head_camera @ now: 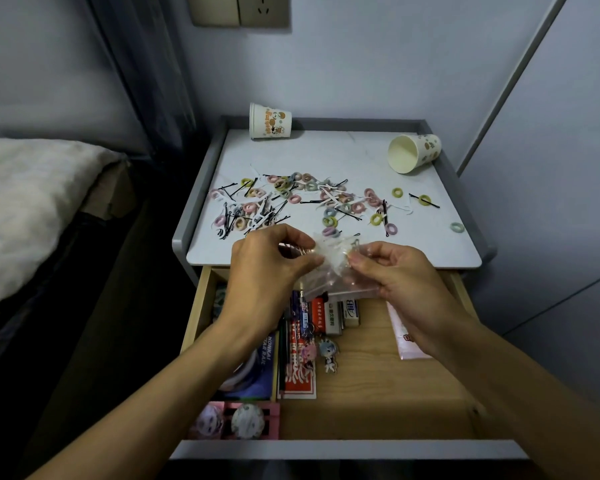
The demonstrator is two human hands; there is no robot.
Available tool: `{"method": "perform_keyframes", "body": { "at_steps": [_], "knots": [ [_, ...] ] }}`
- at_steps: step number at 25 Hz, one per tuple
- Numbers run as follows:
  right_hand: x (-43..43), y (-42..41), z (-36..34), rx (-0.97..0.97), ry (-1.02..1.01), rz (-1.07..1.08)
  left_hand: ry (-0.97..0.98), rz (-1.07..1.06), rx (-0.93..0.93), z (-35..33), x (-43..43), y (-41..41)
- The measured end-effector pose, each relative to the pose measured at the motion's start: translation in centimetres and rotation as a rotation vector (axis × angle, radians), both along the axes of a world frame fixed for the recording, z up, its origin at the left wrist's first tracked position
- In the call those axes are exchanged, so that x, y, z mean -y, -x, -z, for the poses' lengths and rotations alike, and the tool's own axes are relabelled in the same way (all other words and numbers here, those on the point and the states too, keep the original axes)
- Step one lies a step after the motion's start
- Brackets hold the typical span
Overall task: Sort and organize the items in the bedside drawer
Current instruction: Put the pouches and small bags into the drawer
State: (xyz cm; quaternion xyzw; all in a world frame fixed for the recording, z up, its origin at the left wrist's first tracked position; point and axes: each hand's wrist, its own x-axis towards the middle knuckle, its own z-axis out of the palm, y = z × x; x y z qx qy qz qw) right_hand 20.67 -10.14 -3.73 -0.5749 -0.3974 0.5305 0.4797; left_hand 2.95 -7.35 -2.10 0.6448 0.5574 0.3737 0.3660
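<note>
1. Nightstand top [343, 150], centre of frame: white surface, raised grey rim.
2. Pastel hair ties [376, 219] and black bobby pins [227, 226] lie scattered, intermixed.
3. Upper left: paper cup [270, 121], inverted.
4. Upper right: second cup [413, 152], on its side.

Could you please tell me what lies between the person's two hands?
In the head view, a crumpled clear plastic bag spans between the left hand and right hand; both pinch it.

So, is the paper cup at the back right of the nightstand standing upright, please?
No, the paper cup lies on its side, its open mouth turned toward the camera.
</note>
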Motion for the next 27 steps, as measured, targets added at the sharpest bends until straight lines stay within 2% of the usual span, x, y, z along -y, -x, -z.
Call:
{"method": "perform_keyframes", "body": {
  "at_steps": [4,6,8,11,14,17,21,24,25,27],
  "knots": [
    [1.4,-2.0,2.6,0.106,0.244,-0.05,-0.014,-0.072,-0.028,0.4,0.0,0.6],
    [1.6,-2.3,4.6,0.121,0.325,0.08,0.051,-0.071,0.005,0.9,0.1,0.8],
    [0.9,-2.6,6.6,0.216,0.311,0.226,0.142,-0.06,0.075,1.6,0.3,1.1],
    [-0.7,-2.9,9.8,0.357,0.31,0.283,0.258,-0.031,0.169,2.4,0.5,1.5],
    [-1.5,-3.4,12.9,0.669,0.274,0.291,0.301,0.013,0.146,3.0,0.5,1.7],
    [-1.3,-3.7,13.7,0.837,0.182,0.231,0.328,0.059,0.14,3.3,0.5,1.7],
    [-1.3,-4.0,14.0,0.906,0.066,0.163,0.368,0.039,0.198,3.6,0.5,1.4],
    [-0.8,-4.1,13.2,0.901,0.118,0.102,0.388,0.026,0.252,3.4,0.6,1.0],
    [-0.5,-4.1,12.7,0.949,0.127,0.081,0.394,0.027,0.263,3.3,0.7,0.8],
    [0.5,-3.8,11.3,1.278,0.108,-0.028,0.402,0.037,0.265,3.3,0.7,0.5]
  ]
}}
